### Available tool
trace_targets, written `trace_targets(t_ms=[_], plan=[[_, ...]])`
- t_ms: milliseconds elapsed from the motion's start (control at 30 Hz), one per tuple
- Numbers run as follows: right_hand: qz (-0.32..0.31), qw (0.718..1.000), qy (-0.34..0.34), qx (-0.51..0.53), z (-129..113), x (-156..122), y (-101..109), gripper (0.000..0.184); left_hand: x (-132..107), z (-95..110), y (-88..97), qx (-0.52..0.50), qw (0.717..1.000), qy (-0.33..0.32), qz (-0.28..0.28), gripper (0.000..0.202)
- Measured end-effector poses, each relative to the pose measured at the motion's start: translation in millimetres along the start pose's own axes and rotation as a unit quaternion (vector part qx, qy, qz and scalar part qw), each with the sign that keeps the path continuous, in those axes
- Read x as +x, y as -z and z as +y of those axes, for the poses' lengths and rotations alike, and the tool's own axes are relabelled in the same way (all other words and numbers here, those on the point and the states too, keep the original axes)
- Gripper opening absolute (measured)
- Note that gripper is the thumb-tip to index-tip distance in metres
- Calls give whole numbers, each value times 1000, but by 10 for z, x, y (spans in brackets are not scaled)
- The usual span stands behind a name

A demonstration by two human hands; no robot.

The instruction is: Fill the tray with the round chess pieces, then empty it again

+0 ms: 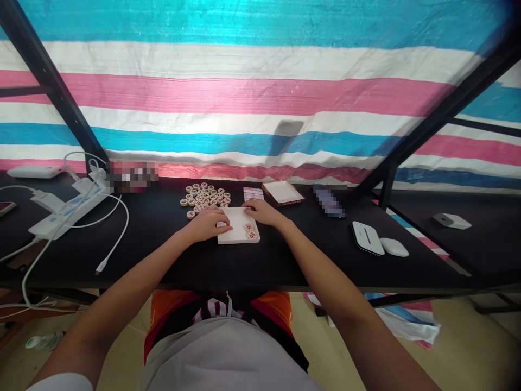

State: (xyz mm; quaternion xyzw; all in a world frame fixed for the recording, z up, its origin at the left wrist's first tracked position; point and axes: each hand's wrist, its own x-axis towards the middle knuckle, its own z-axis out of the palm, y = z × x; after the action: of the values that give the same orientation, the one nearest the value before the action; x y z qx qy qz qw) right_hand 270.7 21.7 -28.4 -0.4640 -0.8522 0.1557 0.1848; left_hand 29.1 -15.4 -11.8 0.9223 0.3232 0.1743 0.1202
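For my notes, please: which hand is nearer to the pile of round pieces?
Left. The left hand is close in front of the pile; the right hand is farther, to its right.

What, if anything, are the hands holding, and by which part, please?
The left hand touches the left side of the white box, the right hand its far right corner; whether either grips it cannot be told.

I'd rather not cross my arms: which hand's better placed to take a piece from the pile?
Probably your left hand: it's at the left side of the white tray, beside the pile; your right hand is farther off.
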Motion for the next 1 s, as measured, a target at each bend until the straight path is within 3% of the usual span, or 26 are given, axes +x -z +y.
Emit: trace_targets(t_ms=[167,400,1000], plan=[[1,1000,4,9,8,-1,-7,28,5,148,-54,-3,999,-36,24,33],[7,1000,-5,9,10,1,-19,26,-4,251,-154,-7,991,-126,-51,39],[12,1000,3,5,37,2,-31,27,1,303,-138,87,987,-108,-75,56]])
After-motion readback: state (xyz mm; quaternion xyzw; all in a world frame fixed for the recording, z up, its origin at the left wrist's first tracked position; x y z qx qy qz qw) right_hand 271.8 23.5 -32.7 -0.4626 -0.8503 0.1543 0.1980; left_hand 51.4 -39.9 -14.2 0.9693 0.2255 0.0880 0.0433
